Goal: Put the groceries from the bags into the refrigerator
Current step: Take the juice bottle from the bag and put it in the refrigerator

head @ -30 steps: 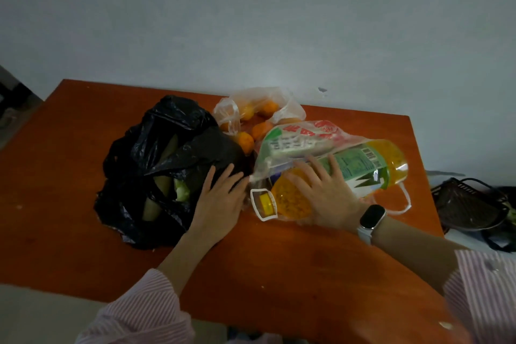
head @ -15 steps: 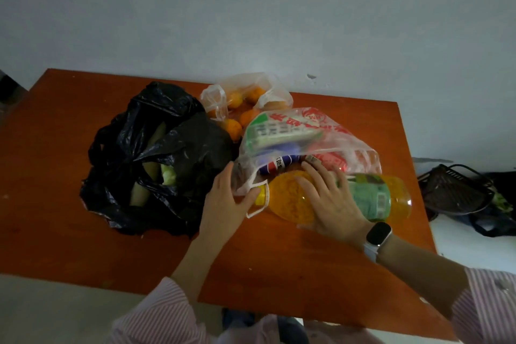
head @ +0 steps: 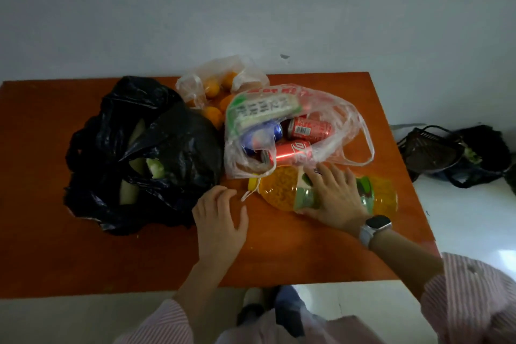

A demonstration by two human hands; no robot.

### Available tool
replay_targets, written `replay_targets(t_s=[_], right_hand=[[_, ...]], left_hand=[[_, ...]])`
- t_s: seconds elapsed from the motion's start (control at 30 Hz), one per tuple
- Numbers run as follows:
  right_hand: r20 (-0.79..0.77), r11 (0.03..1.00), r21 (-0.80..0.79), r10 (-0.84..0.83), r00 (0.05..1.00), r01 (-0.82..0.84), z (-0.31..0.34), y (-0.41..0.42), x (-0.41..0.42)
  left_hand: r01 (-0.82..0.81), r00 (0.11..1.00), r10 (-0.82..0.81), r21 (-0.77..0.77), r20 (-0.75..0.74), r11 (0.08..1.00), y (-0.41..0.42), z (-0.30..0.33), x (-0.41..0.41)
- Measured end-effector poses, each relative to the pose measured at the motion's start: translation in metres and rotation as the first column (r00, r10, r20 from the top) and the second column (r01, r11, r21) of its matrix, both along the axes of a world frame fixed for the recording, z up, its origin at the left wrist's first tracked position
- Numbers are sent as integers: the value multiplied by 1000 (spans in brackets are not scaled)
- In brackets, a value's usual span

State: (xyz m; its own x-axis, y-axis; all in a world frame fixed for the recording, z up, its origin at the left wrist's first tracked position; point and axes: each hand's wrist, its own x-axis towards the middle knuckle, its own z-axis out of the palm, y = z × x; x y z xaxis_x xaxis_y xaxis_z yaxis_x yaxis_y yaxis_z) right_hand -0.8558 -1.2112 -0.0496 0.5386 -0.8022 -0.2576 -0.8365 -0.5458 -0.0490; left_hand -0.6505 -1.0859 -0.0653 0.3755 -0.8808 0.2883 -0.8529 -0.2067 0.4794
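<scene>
Pressing our right hand (head: 333, 195) spread over the orange bottle (head: 282, 190) on the table (head: 307, 254); left hand (head: 220, 222) rests flat, fingers loose.

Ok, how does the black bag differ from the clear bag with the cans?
The black bag is opaque; only pale green vegetables peek from its opening. The clear bag shows its red and blue cans and a green-and-white packet. The black bag lies left of the clear bag, nearer the left hand. Both lie slumped and open on the orange table.
</scene>
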Motion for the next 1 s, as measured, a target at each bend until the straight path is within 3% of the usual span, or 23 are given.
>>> replay_targets(t_s=[0.13,0.23,0.3,0.37,0.4,0.5,0.57,0.67,0.83,1.0], right_hand=[[19,998,-53,31,999,-30,11,25,-10],[79,999,-53,1,997,3,18,43,-28],[-10,994,36,-101,995,101,20,49,-40],[-121,978,138,-141,983,157,20,52,-49],[-154,977,153,-126,980,150,19,53,-51],[-185,989,129,-51,981,76,22,56,-51],[-167,991,127,-19,986,41,24,57,-49],[-101,966,241,-70,992,93,23,59,-48],[-147,940,334,-20,989,68,19,64,-46],[-28,920,336,-206,978,203,14,86,-46]], left_hand=[[243,942,-199,139,-271,960,12,2,-19],[217,817,-82,174,-570,960,11,3,-37],[101,579,228,346,-783,933,4,3,-48],[31,276,466,492,-841,870,1,-4,-56],[4,179,514,523,-839,852,2,-7,-58],[-21,-31,546,547,-837,837,7,-7,-66],[-13,-120,546,552,-829,834,9,-6,-74],[-39,-172,562,576,-809,817,7,-6,-88],[-148,-139,582,598,-801,788,-2,-6,-100],[-125,5,515,511,-857,851,-9,-11,-99]])
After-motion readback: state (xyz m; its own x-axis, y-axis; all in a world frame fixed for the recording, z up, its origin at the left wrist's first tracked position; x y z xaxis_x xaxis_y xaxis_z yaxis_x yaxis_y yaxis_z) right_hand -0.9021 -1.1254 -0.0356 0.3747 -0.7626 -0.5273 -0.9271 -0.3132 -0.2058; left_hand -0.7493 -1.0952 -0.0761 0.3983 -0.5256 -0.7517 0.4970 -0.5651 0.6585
